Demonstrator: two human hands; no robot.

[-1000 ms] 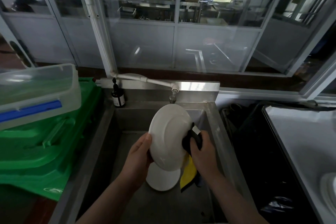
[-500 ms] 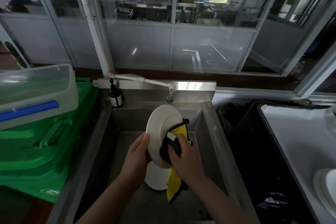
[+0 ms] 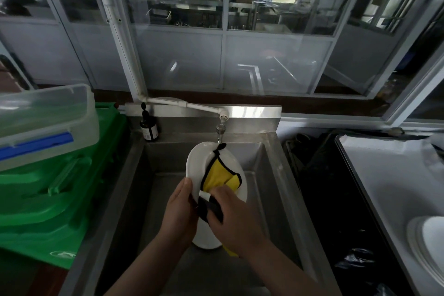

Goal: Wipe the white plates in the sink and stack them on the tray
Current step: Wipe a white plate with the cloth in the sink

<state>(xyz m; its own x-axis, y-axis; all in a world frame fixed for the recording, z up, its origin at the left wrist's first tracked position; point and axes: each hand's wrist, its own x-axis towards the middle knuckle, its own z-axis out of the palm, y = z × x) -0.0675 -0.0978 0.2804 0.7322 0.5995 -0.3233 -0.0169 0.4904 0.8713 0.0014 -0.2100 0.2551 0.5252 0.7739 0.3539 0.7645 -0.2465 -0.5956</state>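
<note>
Wiping is under way: a white plate (image 3: 195,166) is gripped at its edge by the left hand (image 3: 179,214) above the sink (image 3: 276,175), while a yellow cloth (image 3: 219,176) is clutched and pressed on its face by the right hand (image 3: 234,218). Another plate (image 3: 204,240) is left below in the sink, and on the right worktop (image 3: 384,175) a stacked plate (image 3: 432,238) is already seen.

The bottle (image 3: 148,128) label and green bin (image 3: 63,254) logo are illegible.

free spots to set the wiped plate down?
Bare sink floor left of the left hand, below the dark bottle. Bare white tray surface right, behind the stacked plates. Crowded: sink middle, where both hands, held plate, yellow cloth and another plate bunch.
</note>
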